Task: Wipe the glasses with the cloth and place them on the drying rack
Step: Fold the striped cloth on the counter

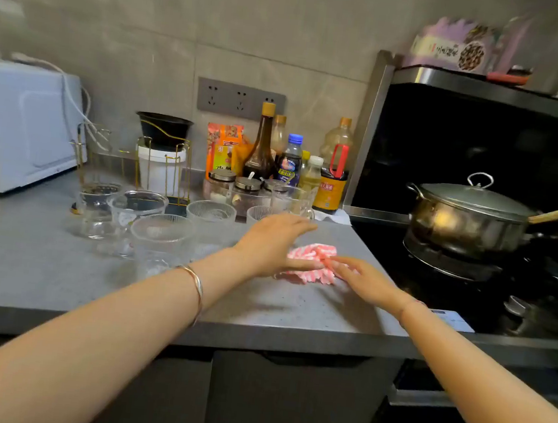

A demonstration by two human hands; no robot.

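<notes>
A pink and white cloth (310,259) lies crumpled on the grey counter (25,253). My left hand (274,245) hovers flat just left of it, fingers straight, partly covering the cloth. My right hand (363,278) reaches in from the right, its straight fingertips touching the cloth's near right edge. Several clear glasses stand to the left: a ribbed one (161,240) nearest, another (136,213) behind it, one (97,209) further left, one (210,218) beside my left hand. A gold wire drying rack (131,158) stands behind them.
A white microwave (21,129) is at the far left. Sauce bottles (264,144) and spice jars (247,187) line the wall. A lidded pot (466,217) with a wooden handle sits on the black stove (434,289) to the right.
</notes>
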